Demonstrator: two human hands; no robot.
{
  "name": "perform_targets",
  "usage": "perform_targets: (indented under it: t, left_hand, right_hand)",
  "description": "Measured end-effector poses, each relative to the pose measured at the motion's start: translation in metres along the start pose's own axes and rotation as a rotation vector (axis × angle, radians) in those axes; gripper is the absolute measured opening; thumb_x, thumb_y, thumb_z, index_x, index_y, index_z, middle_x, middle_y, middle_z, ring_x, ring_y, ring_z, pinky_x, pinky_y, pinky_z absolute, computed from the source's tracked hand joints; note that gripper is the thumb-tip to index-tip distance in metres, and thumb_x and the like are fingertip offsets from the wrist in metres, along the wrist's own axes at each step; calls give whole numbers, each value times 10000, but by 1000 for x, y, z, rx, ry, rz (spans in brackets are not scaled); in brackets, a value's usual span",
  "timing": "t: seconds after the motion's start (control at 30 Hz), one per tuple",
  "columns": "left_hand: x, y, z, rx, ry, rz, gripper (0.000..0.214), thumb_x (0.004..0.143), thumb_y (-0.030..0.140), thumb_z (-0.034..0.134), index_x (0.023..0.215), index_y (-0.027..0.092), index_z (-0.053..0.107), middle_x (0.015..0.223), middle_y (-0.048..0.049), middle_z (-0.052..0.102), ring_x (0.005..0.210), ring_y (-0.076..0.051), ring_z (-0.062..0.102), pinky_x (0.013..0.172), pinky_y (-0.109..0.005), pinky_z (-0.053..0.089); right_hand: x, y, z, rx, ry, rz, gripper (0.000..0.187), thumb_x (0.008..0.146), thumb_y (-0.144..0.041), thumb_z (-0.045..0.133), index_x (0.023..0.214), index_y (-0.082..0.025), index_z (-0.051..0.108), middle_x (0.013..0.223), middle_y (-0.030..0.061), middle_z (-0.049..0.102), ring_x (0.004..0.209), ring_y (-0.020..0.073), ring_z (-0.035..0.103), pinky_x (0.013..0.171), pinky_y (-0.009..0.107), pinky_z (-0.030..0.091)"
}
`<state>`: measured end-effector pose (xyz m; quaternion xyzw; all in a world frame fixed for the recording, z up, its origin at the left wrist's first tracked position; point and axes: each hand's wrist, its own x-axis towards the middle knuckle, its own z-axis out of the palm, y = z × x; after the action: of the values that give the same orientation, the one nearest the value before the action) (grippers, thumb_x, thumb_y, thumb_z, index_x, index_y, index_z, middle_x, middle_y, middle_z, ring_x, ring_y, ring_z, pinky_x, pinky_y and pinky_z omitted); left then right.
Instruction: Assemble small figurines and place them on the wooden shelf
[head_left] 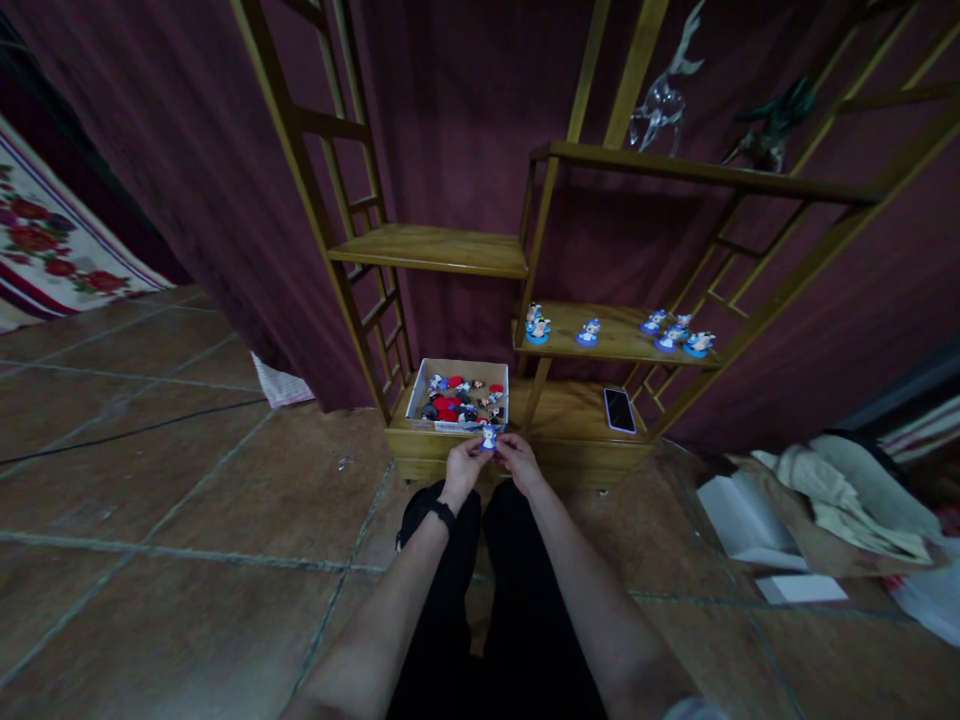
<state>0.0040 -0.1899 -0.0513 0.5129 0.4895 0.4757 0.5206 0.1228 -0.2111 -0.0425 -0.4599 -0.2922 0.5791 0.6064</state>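
Observation:
A small purple-and-white figurine (489, 437) is held upright between my two hands, just in front of a shallow box. My left hand (466, 466) pinches its left side, and my right hand (519, 460) has its fingertips closed at its right side. Behind them the white-edged cardboard box (502, 380) sits on the low shelf, with several red, black and purple figurines (448, 407) jumbled inside. On the middle right shelf (615, 343) stand several purple-and-white figurines, one of them a lone figurine (589, 332) near the shelf's middle.
A phone (619, 410) lies on the lower right shelf. Higher up stand a clear glass deer (660, 105) and a dark green ornament (772, 130). White boxes (750, 520) and cloth (847, 490) lie on the floor at right. A black cable (142, 432) crosses the tiles at left.

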Motion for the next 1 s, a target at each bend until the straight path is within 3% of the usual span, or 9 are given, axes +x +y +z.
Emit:
perform_targets:
  t: [0.23, 0.47, 0.73, 1.0]
  left_hand:
    - [0, -1, 1, -125, -29, -37, 349, 526, 206, 744, 850, 95, 680, 740, -60, 690, 639, -142, 614, 681, -316, 511]
    - [0, 1, 4, -155, 60, -66, 306, 474, 173, 761, 761, 107, 680, 641, -42, 660, 614, -151, 600, 645, -305, 496]
    - [2, -1, 6, 74, 80, 62, 286, 507, 160, 723, 775, 120, 629, 695, -29, 640, 631, -118, 566, 656, -267, 464]
    - [0, -2, 7, 117, 71, 78, 303, 511, 178, 721, 782, 124, 599, 695, -20, 625, 627, -114, 567, 628, -249, 459]
  right_hand:
    - [-1, 1, -3, -4, -10, -3, 272, 542, -346, 718, 695, -192, 554, 698, -26, 607, 615, 116, 573, 637, 299, 496]
    - [-3, -3, 1, -12, 2, 2, 305, 507, -355, 724, 654, -178, 524, 650, -41, 593, 583, 111, 569, 623, 300, 510]
    - [-2, 0, 3, -60, 62, 16, 262, 563, -365, 656, 712, -186, 535, 627, -50, 583, 564, 110, 569, 607, 293, 513]
    - [-1, 2, 5, -181, 140, 6, 195, 597, -336, 605, 702, -183, 544, 606, -46, 563, 552, 122, 570, 566, 281, 513]
